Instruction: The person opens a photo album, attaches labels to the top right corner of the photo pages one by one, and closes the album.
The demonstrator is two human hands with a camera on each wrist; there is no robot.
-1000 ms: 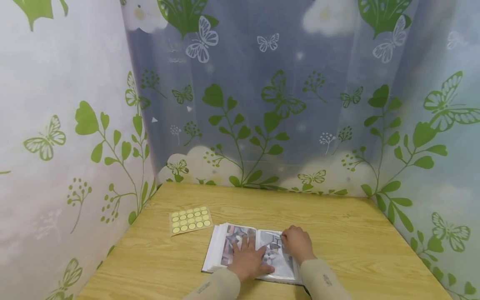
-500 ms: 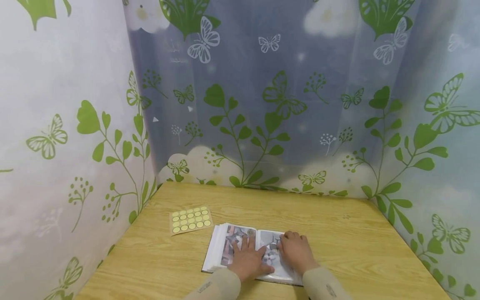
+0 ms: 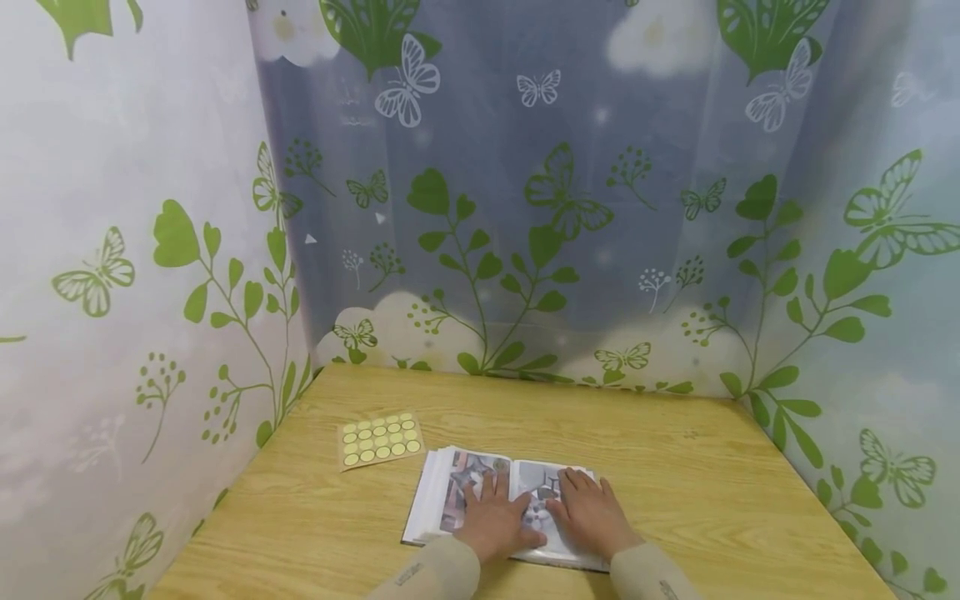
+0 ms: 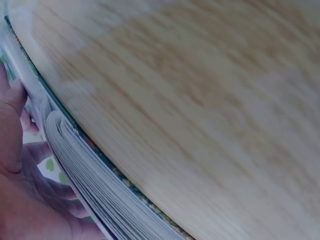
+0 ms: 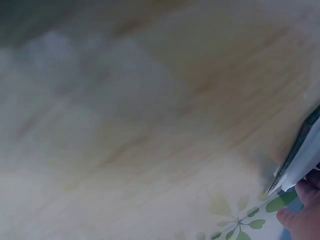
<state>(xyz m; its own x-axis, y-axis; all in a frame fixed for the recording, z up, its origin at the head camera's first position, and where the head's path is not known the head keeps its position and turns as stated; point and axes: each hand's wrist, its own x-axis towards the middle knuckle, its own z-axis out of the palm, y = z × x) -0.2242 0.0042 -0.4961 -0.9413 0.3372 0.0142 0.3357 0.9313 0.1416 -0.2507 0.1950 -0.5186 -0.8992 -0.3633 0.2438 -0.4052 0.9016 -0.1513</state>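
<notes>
Head view: the left hand (image 3: 495, 521) and right hand (image 3: 592, 517) lie spread, fingers flat, on the open photo album (image 3: 442, 500) at the table's (image 3: 675, 467) 6 o'clock edge. A sticker sheet (image 3: 380, 439) lies at the album's 10 o'clock. The right wrist view is blurred; contact there appears flat.

A light wood-grain surface (image 3: 675, 500) fills the lower part of the head view. Near its left side lies a sheet of round yellow stickers (image 3: 380, 440) — flat, rows of dots on a pale backing. A translucent curtain (image 3: 525, 208) printed with green leafy stems, butterflies and white cloud shapes closes the surface in at the back and on both sides — its hem meets the far edge.
</notes>
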